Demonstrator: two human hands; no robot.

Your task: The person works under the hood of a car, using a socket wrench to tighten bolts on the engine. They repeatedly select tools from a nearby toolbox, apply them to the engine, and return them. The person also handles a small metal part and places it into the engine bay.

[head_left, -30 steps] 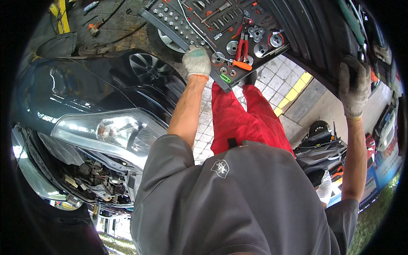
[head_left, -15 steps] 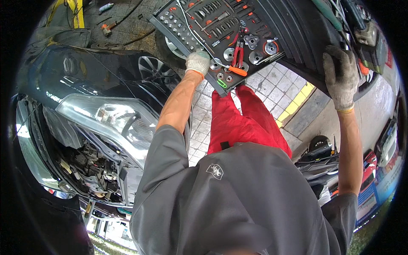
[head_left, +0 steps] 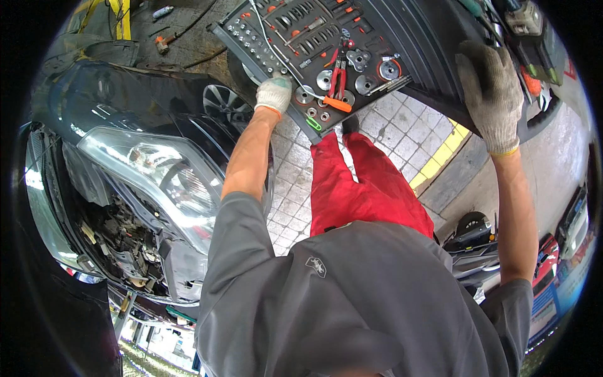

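Observation:
My left hand (head_left: 274,93), in a whitish knit glove, is closed over the left edge of a tool drawer (head_left: 315,134). Sockets, bits and other tools lie in the drawer's dark foam. Near that hand rests a long-shafted tool with an orange handle (head_left: 337,103). Red-handled pliers (head_left: 339,78) lie beyond it, among several round metal discs. A green clip (head_left: 313,124) sits at the near corner. My right hand (head_left: 493,94), in a soiled glove, lies with fingers extended on the black tool cart (head_left: 433,56), holding nothing that I can see.
A dark car with its engine bay exposed stands at left; its headlight (head_left: 151,179) is close to my left arm. A hammer (head_left: 162,44) and a hose lie on the tiled floor (head_left: 295,201). The cart's handle (head_left: 545,116) juts out at right, near a motorbike (head_left: 474,229).
The cart, its drawer and both my hands have shifted left in view. My right hand has also moved up a little. A dark shoe now shows beside the drawer's near corner.

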